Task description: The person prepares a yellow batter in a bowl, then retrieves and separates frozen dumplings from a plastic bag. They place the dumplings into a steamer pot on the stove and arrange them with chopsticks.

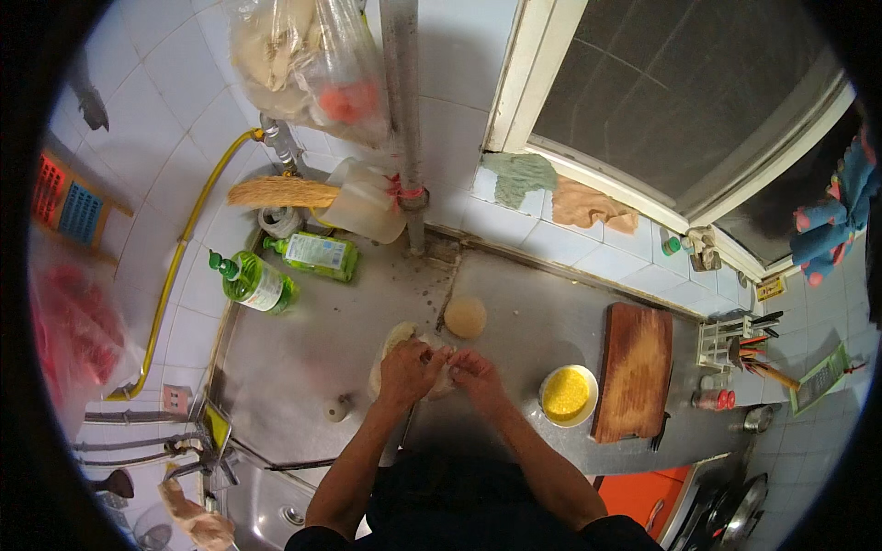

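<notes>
My left hand (411,368) and my right hand (474,375) meet over a pale, roundish thing (377,358), perhaps a plastic bag or dough, on the steel counter. Their fingertips are close together near its upper right side; whether something small is pinched between them is too small to tell. Just beyond my hands lies a round tan disc (465,317). A white bowl of yellow grain-like food (566,395) stands to the right, beside a wooden cutting board (632,372). A small pale round object (337,408) sits left of my left forearm.
Two green pump bottles, one upright (256,282) and one lying down (317,256), are at the back left. A vertical pipe (411,138) meets the counter's back edge. The sink (269,496) is at lower left, a stove with a pan (741,510) at lower right.
</notes>
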Tool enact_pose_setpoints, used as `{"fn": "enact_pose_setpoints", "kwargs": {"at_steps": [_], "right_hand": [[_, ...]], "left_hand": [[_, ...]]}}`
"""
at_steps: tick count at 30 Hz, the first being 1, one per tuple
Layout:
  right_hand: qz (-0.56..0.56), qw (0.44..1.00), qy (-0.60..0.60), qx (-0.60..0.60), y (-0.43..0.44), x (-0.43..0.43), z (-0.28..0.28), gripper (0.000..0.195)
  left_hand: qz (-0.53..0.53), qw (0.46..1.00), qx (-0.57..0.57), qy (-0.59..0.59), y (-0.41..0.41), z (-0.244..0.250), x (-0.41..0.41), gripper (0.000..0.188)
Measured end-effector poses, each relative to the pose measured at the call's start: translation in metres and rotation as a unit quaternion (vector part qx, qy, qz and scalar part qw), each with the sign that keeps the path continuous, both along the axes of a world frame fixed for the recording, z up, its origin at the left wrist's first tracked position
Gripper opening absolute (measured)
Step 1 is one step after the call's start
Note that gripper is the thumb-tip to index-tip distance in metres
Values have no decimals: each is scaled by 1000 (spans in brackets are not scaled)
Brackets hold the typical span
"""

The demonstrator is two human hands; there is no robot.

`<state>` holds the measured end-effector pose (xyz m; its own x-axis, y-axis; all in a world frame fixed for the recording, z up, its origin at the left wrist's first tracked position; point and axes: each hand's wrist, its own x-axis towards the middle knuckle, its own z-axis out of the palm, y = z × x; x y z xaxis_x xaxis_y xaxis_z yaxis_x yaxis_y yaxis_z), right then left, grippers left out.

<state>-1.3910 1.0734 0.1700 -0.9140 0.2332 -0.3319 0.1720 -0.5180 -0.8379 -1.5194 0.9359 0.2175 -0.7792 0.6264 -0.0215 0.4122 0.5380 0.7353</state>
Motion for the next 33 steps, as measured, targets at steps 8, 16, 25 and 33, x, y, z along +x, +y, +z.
{"fn": "enact_pose_setpoints", "kwargs": {"at_steps": [8, 16, 25, 33], "right_hand": [[84, 973, -10, 213, -27, 20, 8, 13], [-102, 955, -114, 256, -7, 22, -27, 17], [-4, 883, -8, 470, -4, -19, -28, 16], [100, 860, -151, 477, -24, -19, -11, 38]], "left_hand": [[-15, 982, -49, -182, -3, -46, -17, 45], [192, 816, 210, -504, -29, -37, -1, 27], [159, 833, 244, -471, -30, -21, -6, 34], [136, 871, 225, -415, -12, -28, -16, 34]]}}
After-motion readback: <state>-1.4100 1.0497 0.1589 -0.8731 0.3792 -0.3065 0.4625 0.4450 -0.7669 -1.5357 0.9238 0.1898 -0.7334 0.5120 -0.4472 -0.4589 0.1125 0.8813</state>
